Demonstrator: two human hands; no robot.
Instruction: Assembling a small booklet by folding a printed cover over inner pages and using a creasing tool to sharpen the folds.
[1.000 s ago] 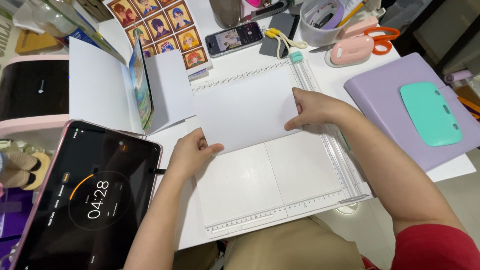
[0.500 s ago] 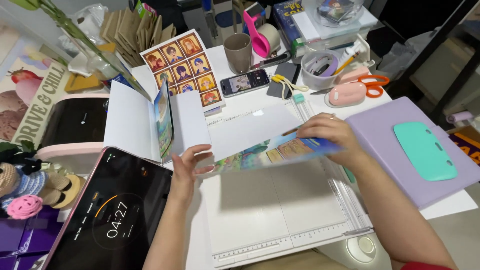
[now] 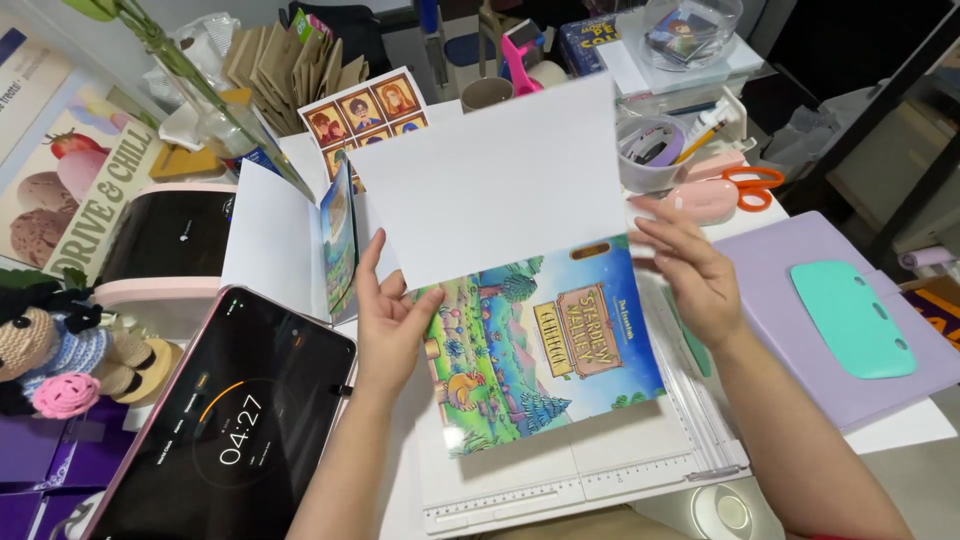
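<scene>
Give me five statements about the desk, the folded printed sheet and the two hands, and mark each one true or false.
1. Both hands hold the folded printed sheet by its side edges. True: the left hand is at its left edge and the right hand at its right.
2. The sheet lies flat on the paper trimmer. False: it is lifted and folded, its white upper half standing up.
3. The sheet's lower half shows a colourful illustration. True.
4. The scissors have blue handles. False: the handles are orange.
5. The dark tablet lies to the right of the trimmer. False: it lies to the left, near the left hand.
</scene>
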